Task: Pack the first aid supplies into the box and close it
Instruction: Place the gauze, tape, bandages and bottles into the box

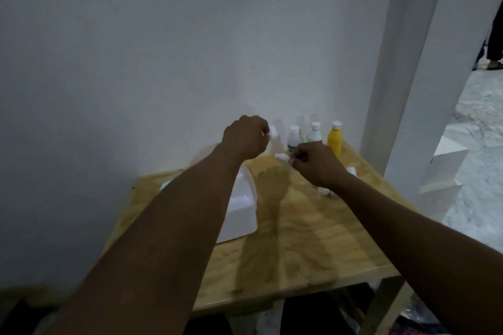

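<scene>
An open white box (243, 212) lies on the left half of the wooden table (313, 247), mostly hidden under my left forearm. My left hand (245, 139) is raised over the table's back, closed on a small white roll (273, 133). My right hand (317, 163) hovers just right of it, pinching another small white roll (281, 156). Behind the hands, against the wall, stand two white bottles (294, 137) (315, 132) and a yellow bottle (334, 139). More small white rolls (328, 193) (352, 171) lie on the table under my right wrist.
A white wall runs along the table's back and left. A white post (402, 68) rises at the table's right corner. White stepped blocks (446, 171) sit on the floor to the right. A person's leg (495, 35) shows at the far right.
</scene>
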